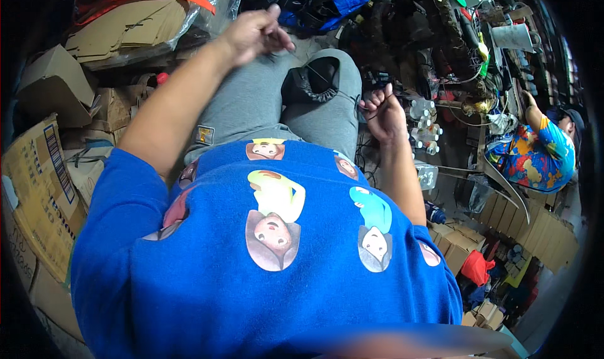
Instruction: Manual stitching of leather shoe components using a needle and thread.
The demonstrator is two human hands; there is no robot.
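I sit in grey trousers and a blue printed shirt. A black leather piece (313,81) with a stitched curved edge lies on my lap between my knees. My left hand (255,32) is raised above my left knee, fingers pinched together on a thin dark thread that runs down toward the leather piece. My right hand (382,110) is a closed fist beside my right knee, gripping the other end of the thread. The thread itself is hard to make out.
Cardboard boxes (44,164) and flattened cartons wrapped in plastic (132,26) pile up on my left. Black goods and tangled cords (434,38) fill the floor ahead. Small white bottles (425,129) stand at my right. Another person in a colourful shirt (535,154) sits at far right.
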